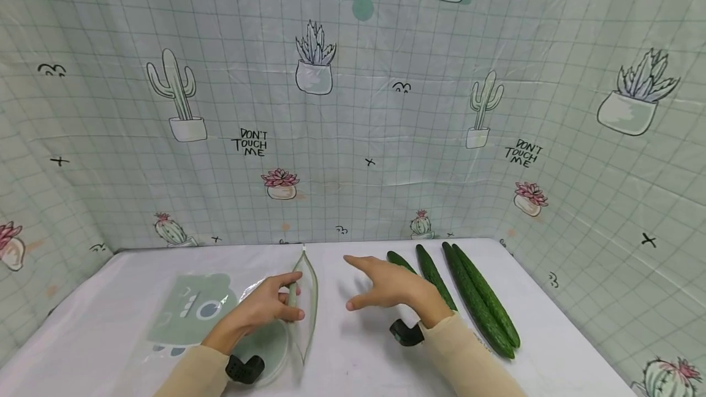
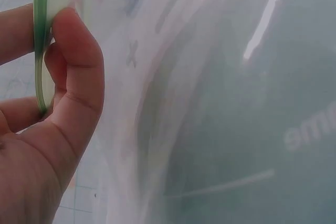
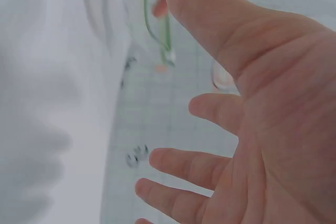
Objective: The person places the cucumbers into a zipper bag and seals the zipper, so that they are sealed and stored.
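A clear zip bag (image 1: 190, 314) with a green cartoon face print lies on the table, its green-edged mouth spread apart. My left hand (image 1: 263, 304) pinches the near edge of that mouth; in the left wrist view the thumb and fingers of the left hand (image 2: 73, 87) grip the green zip strip (image 2: 40, 30). To the right of the bag hovers my right hand (image 1: 394, 287), fingers spread and holding nothing. Its palm and parted fingers fill much of the right wrist view (image 3: 283, 108). Several long green cucumbers (image 1: 477, 299) lie beyond the right hand, partly hidden by it.
The white table (image 1: 353, 360) reaches back to a grid-patterned curtain (image 1: 364, 115) printed with cacti, which also hangs along both sides. A black wrist camera (image 1: 245, 369) is on the left wrist and another black camera (image 1: 406, 332) on the right.
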Demonstrator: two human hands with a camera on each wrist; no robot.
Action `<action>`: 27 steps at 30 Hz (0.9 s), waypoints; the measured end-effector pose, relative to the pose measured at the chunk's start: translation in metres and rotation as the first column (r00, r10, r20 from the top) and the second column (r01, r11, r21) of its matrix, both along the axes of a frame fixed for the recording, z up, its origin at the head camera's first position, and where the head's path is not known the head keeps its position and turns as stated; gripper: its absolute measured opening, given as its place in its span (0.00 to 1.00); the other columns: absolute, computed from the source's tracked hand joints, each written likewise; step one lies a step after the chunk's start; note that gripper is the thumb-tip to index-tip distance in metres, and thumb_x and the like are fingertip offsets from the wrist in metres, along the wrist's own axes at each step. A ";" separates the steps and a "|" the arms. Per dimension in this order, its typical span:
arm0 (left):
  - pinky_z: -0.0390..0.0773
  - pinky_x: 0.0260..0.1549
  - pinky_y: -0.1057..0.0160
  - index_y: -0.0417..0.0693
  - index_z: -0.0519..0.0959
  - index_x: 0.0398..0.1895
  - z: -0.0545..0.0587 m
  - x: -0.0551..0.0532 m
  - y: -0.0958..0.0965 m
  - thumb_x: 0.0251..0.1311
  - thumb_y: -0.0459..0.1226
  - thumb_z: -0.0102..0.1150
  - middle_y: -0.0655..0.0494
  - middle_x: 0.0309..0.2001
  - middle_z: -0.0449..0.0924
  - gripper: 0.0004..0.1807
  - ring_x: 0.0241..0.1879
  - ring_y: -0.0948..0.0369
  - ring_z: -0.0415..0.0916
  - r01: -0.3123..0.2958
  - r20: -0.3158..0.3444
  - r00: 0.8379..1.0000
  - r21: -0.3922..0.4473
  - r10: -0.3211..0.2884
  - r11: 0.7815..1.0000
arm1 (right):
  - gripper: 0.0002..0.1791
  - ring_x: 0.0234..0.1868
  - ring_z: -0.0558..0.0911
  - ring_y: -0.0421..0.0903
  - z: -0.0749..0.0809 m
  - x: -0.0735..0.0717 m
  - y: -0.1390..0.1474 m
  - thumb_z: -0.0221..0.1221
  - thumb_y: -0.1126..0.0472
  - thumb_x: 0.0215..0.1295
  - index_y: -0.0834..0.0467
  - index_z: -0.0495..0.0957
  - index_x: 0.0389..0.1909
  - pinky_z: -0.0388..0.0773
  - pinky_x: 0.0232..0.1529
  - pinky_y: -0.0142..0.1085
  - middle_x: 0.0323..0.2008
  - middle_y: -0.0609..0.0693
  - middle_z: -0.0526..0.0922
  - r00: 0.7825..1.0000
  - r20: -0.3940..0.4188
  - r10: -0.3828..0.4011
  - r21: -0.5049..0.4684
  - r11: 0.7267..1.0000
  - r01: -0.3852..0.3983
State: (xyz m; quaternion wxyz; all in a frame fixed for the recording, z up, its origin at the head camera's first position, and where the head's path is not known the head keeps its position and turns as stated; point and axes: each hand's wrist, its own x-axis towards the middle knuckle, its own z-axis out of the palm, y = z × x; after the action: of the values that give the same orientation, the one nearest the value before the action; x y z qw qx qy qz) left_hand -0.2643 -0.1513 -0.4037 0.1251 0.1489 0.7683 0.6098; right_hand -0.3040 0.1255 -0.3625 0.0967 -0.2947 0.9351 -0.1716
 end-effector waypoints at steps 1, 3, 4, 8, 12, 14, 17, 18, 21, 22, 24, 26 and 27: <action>0.76 0.28 0.62 0.27 0.51 0.71 0.000 0.000 0.000 0.47 0.24 0.68 0.40 0.47 0.68 0.48 0.20 0.65 0.57 0.006 0.000 1.000 0.006 -0.006 1.000 | 0.53 0.71 0.57 0.49 0.002 0.001 0.007 0.65 0.31 0.48 0.40 0.54 0.74 0.62 0.63 0.51 0.71 0.43 0.59 1.000 0.001 -0.010 -0.008 1.000 0.010; 0.77 0.29 0.62 0.28 0.51 0.71 -0.001 0.000 0.000 0.48 0.24 0.68 0.39 0.48 0.68 0.48 0.20 0.65 0.57 0.014 0.001 1.000 0.011 -0.014 1.000 | 0.53 0.72 0.55 0.49 0.005 0.003 0.021 0.65 0.31 0.48 0.40 0.53 0.74 0.60 0.64 0.53 0.72 0.42 0.58 1.000 -0.001 -0.030 -0.011 0.999 0.030; 0.77 0.29 0.62 0.28 0.52 0.71 -0.002 0.000 0.001 0.48 0.24 0.68 0.38 0.48 0.68 0.48 0.20 0.65 0.57 0.016 0.004 1.000 0.011 -0.016 1.000 | 0.53 0.73 0.54 0.49 0.005 0.004 0.027 0.65 0.31 0.48 0.40 0.53 0.74 0.59 0.64 0.53 0.72 0.42 0.57 0.999 -0.006 -0.040 -0.009 0.999 0.040; 0.78 0.30 0.60 0.29 0.52 0.71 -0.004 0.001 0.002 0.49 0.26 0.68 0.38 0.49 0.68 0.47 0.20 0.64 0.57 0.031 0.014 0.999 0.011 -0.031 0.999 | 0.53 0.72 0.55 0.51 0.004 0.006 0.052 0.67 0.33 0.47 0.41 0.54 0.74 0.60 0.64 0.54 0.72 0.46 0.57 0.995 -0.023 -0.096 0.005 0.995 0.097; 0.78 0.31 0.58 0.29 0.51 0.71 -0.006 0.003 0.001 0.50 0.26 0.68 0.40 0.51 0.68 0.47 0.21 0.63 0.59 0.046 0.032 0.998 0.016 -0.046 0.999 | 0.53 0.71 0.58 0.54 -0.001 0.006 0.073 0.69 0.37 0.47 0.43 0.56 0.74 0.61 0.62 0.55 0.72 0.53 0.58 0.991 -0.011 -0.136 0.003 0.991 0.136; 0.78 0.30 0.58 0.29 0.51 0.72 -0.007 0.005 0.000 0.51 0.26 0.67 0.39 0.52 0.68 0.47 0.21 0.63 0.60 0.052 0.042 0.998 0.025 -0.053 0.998 | 0.53 0.70 0.59 0.55 -0.005 0.005 0.081 0.69 0.38 0.48 0.46 0.56 0.74 0.62 0.62 0.55 0.71 0.55 0.58 0.990 -0.003 -0.139 -0.002 0.990 0.139; 0.78 0.30 0.58 0.29 0.50 0.72 -0.008 0.006 -0.002 0.52 0.26 0.66 0.37 0.53 0.67 0.47 0.21 0.63 0.61 0.056 0.047 0.997 0.039 -0.058 0.998 | 0.53 0.70 0.59 0.56 -0.008 0.003 0.090 0.70 0.40 0.49 0.50 0.56 0.74 0.61 0.62 0.55 0.71 0.56 0.59 0.992 0.006 -0.124 -0.017 0.992 0.124; 0.78 0.30 0.58 0.29 0.49 0.72 -0.008 0.006 -0.002 0.52 0.26 0.66 0.36 0.53 0.67 0.47 0.22 0.62 0.62 0.058 0.049 0.997 0.045 -0.060 0.997 | 0.53 0.70 0.58 0.57 -0.009 0.002 0.092 0.70 0.41 0.49 0.52 0.56 0.74 0.61 0.62 0.55 0.70 0.56 0.60 0.993 0.009 -0.117 -0.024 0.993 0.117; 0.77 0.30 0.58 0.29 0.48 0.72 -0.008 0.007 -0.003 0.52 0.26 0.66 0.35 0.54 0.66 0.47 0.22 0.62 0.62 0.060 0.051 0.997 0.050 -0.063 0.997 | 0.54 0.69 0.61 0.57 -0.011 0.001 0.096 0.70 0.41 0.49 0.52 0.55 0.74 0.64 0.61 0.54 0.69 0.57 0.61 0.992 0.035 -0.120 -0.021 0.993 0.120; 0.77 0.30 0.58 0.29 0.48 0.72 -0.008 0.007 -0.003 0.52 0.26 0.66 0.35 0.54 0.66 0.47 0.22 0.62 0.62 0.061 0.052 0.997 0.051 -0.063 0.997 | 0.55 0.66 0.65 0.56 -0.011 0.000 0.096 0.70 0.41 0.48 0.53 0.54 0.74 0.66 0.59 0.54 0.69 0.58 0.62 0.991 0.048 -0.125 -0.019 0.992 0.126; 0.77 0.30 0.58 0.29 0.48 0.72 -0.008 0.007 -0.003 0.52 0.26 0.66 0.35 0.54 0.66 0.48 0.22 0.62 0.63 0.061 0.054 0.996 0.053 -0.064 0.997 | 0.55 0.62 0.70 0.55 -0.012 -0.001 0.096 0.71 0.41 0.47 0.51 0.54 0.75 0.68 0.56 0.53 0.68 0.58 0.64 0.986 0.076 -0.151 -0.010 0.988 0.152; 0.78 0.30 0.58 0.29 0.48 0.72 -0.008 0.007 -0.003 0.52 0.26 0.66 0.36 0.54 0.66 0.48 0.22 0.62 0.63 0.060 0.053 0.997 0.053 -0.063 0.997 | 0.56 0.60 0.72 0.53 -0.014 -0.001 0.096 0.71 0.41 0.46 0.50 0.54 0.75 0.69 0.55 0.52 0.67 0.58 0.65 0.980 0.093 -0.177 0.001 0.984 0.177; 0.78 0.30 0.58 0.29 0.48 0.72 -0.008 0.007 -0.003 0.52 0.26 0.66 0.36 0.54 0.66 0.48 0.22 0.62 0.63 0.060 0.053 0.997 0.053 -0.063 0.997 | 0.56 0.60 0.72 0.53 -0.014 -0.002 0.095 0.71 0.41 0.46 0.49 0.54 0.74 0.69 0.55 0.52 0.67 0.57 0.66 0.978 0.097 -0.186 0.005 0.982 0.186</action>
State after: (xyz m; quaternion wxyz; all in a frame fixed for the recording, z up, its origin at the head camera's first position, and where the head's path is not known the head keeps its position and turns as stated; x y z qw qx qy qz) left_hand -0.2576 -0.1544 -0.4115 0.1608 0.1589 0.7439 0.6289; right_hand -0.3059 0.2204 -0.3766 0.1250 -0.1974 0.9523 -0.1962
